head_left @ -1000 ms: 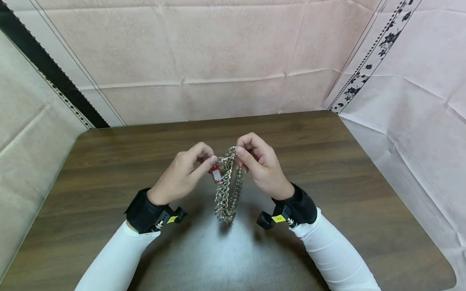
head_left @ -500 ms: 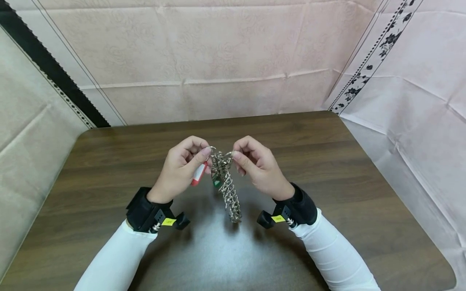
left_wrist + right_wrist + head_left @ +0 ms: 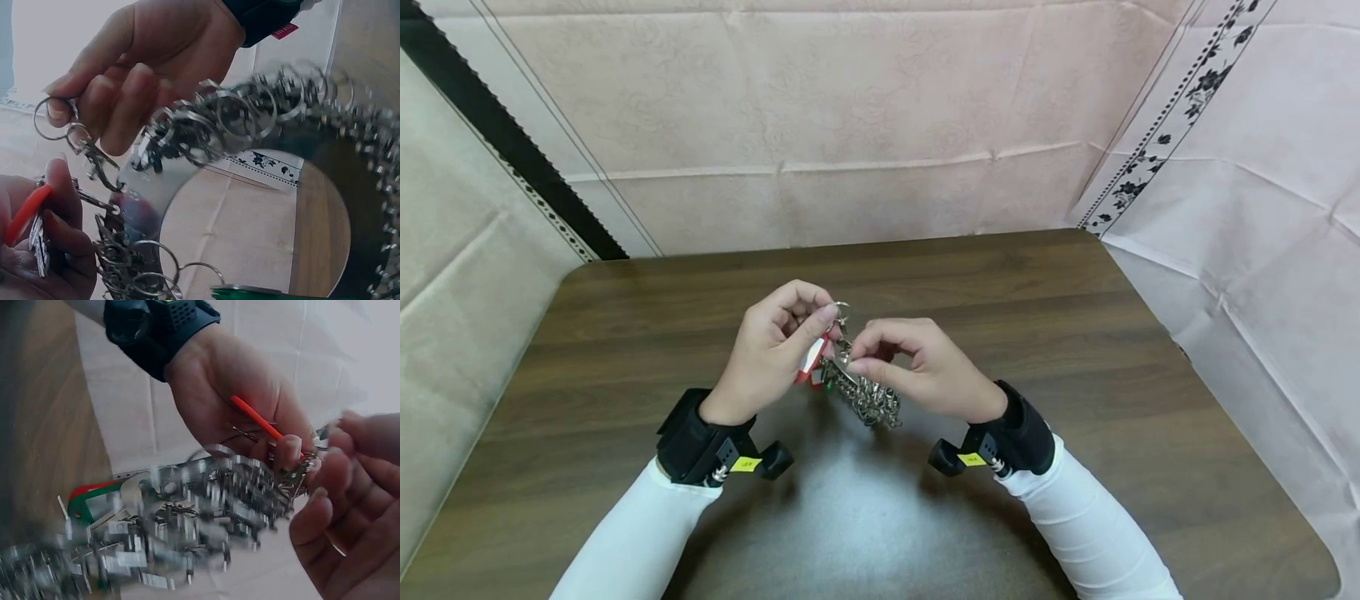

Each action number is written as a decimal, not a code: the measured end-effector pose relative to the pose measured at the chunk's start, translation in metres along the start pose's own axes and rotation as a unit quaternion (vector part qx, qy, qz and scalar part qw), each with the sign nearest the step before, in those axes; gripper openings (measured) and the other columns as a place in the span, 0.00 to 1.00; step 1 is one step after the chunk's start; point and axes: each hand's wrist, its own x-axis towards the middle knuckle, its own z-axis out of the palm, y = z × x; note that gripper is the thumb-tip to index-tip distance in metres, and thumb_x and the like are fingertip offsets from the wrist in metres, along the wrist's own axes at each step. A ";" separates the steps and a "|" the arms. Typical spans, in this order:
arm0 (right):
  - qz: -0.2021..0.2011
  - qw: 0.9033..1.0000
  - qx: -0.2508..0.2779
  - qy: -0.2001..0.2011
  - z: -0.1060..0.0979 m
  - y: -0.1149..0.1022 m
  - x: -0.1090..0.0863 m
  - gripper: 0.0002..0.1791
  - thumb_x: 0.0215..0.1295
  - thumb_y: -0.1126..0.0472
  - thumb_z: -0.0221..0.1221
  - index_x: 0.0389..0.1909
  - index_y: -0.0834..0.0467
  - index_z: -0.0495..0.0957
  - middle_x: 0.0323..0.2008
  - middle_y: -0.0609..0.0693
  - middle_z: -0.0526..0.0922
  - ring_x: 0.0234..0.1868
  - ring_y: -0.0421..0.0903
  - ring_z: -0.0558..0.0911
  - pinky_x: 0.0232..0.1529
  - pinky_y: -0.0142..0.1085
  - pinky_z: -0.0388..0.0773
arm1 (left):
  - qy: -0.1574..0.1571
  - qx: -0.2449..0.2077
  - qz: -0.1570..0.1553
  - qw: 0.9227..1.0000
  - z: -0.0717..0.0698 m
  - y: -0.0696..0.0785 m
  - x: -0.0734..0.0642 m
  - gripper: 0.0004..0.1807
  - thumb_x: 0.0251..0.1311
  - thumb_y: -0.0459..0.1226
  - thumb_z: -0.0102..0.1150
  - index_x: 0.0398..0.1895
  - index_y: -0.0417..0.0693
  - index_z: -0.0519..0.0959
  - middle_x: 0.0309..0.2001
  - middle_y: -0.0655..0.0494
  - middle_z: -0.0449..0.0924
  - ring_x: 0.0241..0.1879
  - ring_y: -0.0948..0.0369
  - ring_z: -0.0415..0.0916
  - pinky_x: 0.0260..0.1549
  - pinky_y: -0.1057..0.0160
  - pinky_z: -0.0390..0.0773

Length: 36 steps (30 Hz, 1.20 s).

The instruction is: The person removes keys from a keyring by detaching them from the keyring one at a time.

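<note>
White sleeves (image 3: 640, 525) are reaching in from the near edge, black wristbands (image 3: 696, 437) sitting just past them. The left hand (image 3: 771, 346) is gripping one end of a metal bunch (image 3: 876, 404) — loads of rings and key-looking bits — with a red tag (image 3: 813, 356) resting by its fingers. The right hand (image 3: 925, 367) is pinching a small ring (image 3: 36, 119) on that same bunch, so neither's sitting wide. The bunch is hanging between them over a wooden table (image 3: 1097, 375). Past the far edge, pale cloth (image 3: 850, 108) is hanging, creased.
</note>
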 end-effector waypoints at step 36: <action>0.014 0.993 0.010 0.117 0.004 0.000 0.001 0.03 0.68 0.67 0.53 0.35 0.64 0.71 0.25 0.52 0.76 0.17 0.41 0.70 0.16 0.34 0.70 | -0.061 0.001 -0.017 0.998 0.011 0.009 -0.002 0.06 0.68 0.35 0.52 0.41 0.41 0.75 0.30 0.49 0.75 0.26 0.57 0.73 0.22 0.60 0.74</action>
